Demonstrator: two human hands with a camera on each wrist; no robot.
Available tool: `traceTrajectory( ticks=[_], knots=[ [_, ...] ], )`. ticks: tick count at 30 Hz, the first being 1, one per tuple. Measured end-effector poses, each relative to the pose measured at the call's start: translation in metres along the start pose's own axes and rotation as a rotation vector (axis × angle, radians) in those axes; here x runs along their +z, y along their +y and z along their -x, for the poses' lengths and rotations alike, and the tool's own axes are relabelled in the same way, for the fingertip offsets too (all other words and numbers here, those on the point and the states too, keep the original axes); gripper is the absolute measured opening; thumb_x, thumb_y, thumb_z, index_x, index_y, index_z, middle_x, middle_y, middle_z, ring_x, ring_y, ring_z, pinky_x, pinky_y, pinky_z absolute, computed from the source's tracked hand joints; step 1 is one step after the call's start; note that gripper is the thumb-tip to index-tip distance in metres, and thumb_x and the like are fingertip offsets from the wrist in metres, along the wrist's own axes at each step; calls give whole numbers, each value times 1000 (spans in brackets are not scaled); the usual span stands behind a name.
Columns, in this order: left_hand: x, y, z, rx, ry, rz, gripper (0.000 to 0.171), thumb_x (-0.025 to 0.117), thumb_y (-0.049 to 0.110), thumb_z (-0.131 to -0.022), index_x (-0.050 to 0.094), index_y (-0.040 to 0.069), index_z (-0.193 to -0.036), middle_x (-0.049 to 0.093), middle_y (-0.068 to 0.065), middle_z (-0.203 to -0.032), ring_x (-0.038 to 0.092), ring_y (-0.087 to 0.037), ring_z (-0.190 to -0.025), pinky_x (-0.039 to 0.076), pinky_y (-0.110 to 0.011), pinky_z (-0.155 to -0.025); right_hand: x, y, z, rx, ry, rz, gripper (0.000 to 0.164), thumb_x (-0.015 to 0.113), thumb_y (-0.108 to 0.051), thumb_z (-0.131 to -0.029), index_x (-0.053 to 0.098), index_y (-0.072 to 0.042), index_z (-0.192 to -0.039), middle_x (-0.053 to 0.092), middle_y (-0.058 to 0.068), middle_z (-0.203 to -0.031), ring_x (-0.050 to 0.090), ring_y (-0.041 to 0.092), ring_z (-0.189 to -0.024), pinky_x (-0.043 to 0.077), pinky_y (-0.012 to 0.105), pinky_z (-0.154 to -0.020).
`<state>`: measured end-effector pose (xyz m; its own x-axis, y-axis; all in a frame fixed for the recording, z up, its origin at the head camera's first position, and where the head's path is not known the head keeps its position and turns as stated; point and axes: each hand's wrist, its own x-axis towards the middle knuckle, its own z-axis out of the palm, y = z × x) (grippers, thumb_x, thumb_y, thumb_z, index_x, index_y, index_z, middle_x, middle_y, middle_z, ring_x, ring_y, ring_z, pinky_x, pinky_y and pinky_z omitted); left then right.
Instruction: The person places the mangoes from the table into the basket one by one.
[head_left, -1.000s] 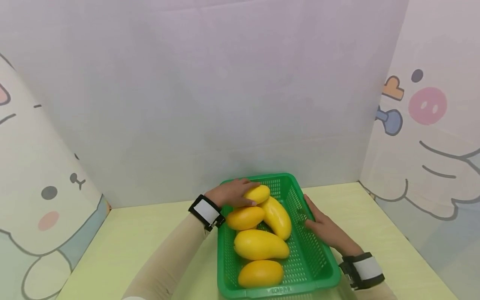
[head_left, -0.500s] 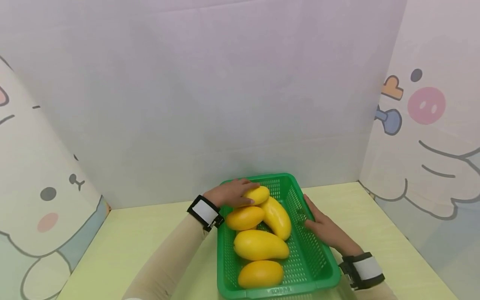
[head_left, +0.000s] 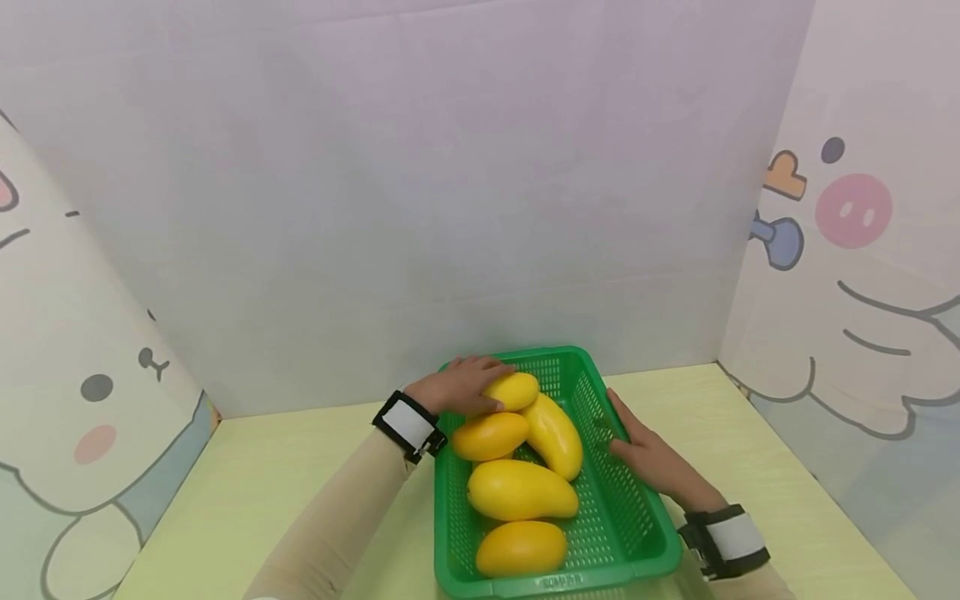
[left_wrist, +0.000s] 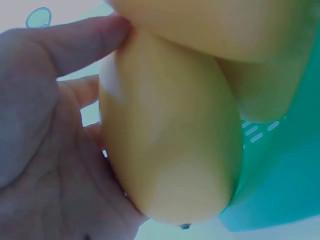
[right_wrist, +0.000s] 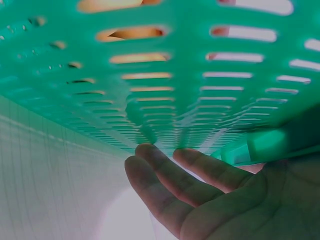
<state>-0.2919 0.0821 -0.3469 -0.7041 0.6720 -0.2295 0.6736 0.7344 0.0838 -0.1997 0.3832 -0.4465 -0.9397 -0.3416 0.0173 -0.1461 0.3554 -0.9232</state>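
In the head view a green plastic basket (head_left: 615,575) with slotted walls stands on the table, holding several yellow mangoes. At its far left corner my left hand (head_left: 459,388) holds one mango (head_left: 514,391). The left wrist view shows the thumb pressed to this mango (left_wrist: 170,135), with the other fingers partly hidden behind it. My right hand (head_left: 654,460) grips the basket's right rim, thumb on the inner side. Seen from the right wrist, its fingers (right_wrist: 200,172) lie along the outside of the slotted wall.
An orange-yellow mango (head_left: 491,436) lies just in front of the held one, a curved mango (head_left: 555,437) to its right. Two more, a long mango (head_left: 521,490) and a rounder mango (head_left: 522,548), lie nearer the front. A pale wall (head_left: 420,208) rises behind the table (head_left: 300,450).
My left hand and the mango in it have shifted very slightly left. The right hand and the basket stay where they were.
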Motion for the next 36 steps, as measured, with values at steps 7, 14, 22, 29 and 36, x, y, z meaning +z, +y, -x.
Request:
traceTrajectory(
  ticks=[7,14,22,29,36],
  knots=[
    [1,0,2,-5,-21,-8,59,47,41,-96,24,25,-148,31,-3,-147,23,-24,-135,19,-45,-108,0,-2,1,-3,-6,-11,77,41,-5,-93,-4,-32,-149,8,21,-152,58,30,-84,53,39,-54],
    [1,-2,4,5,-14,11,58,48,41,-96,25,28,-148,30,-1,-147,22,-24,-136,19,-46,-108,2,0,1,7,2,-7,76,39,-5,-93,-4,-35,-149,10,21,-151,58,29,-83,53,38,-55],
    [1,-4,5,7,-8,27,58,48,40,-96,26,28,-147,29,-2,-148,21,-25,-136,18,-47,-108,2,-1,1,6,1,-8,76,39,-5,-93,-4,-35,-149,11,22,-151,58,29,-83,53,38,-55],
    [1,-5,6,10,-1,40,56,49,40,-96,28,27,-147,31,-2,-147,22,-25,-135,19,-46,-108,2,-2,1,3,3,-5,77,40,-5,-93,-4,-34,-149,10,21,-151,57,29,-84,53,38,-56],
    [2,-7,7,9,-2,41,56,49,40,-96,28,28,-147,31,-2,-147,22,-24,-135,19,-45,-108,2,-3,1,12,0,-7,77,40,-6,-93,-4,-34,-149,10,21,-151,57,29,-85,53,39,-56]
  ],
)
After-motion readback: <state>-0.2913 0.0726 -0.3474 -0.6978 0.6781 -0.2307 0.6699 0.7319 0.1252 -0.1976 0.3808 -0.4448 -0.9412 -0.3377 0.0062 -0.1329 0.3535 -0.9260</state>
